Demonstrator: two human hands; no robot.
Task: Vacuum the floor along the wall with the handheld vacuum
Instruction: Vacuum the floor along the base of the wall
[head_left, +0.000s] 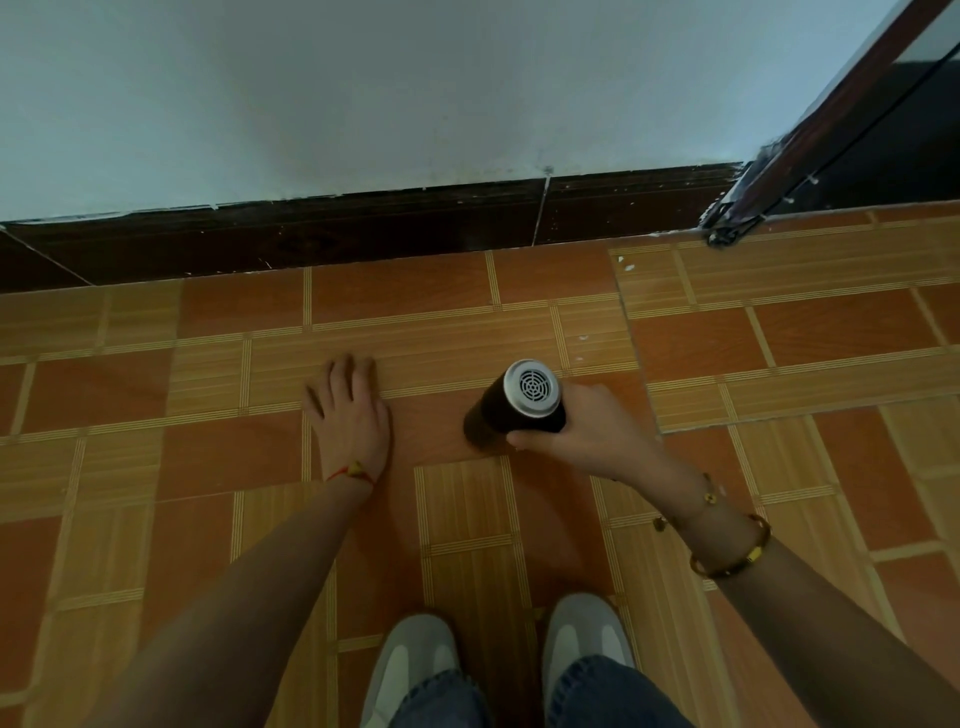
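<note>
In the head view, the person is crouching over the tiled floor (779, 332), and the dark skirting board (363, 228) at the foot of the wall (415, 88) is serving here as the landmark. The right hand (587, 431) is gripping the handheld vacuum (511, 410), with the fingers curled round its black body. The vacuum is standing near the skirting board but well short of it, with the silver grille end turned up toward the camera and the other end pointing down at the floor; whether that end is touching the tiles cannot be told. The left hand (350, 410) is lying flat on the floor with straight fingers and is holding nothing, about as far from the skirting board as the vacuum.

The step in hand is probably the start of the cleaning pass, since the tool is not yet at the edge. The next move is calling for bringing the lower end right against the skirting board and then sliding it along it.
</note>
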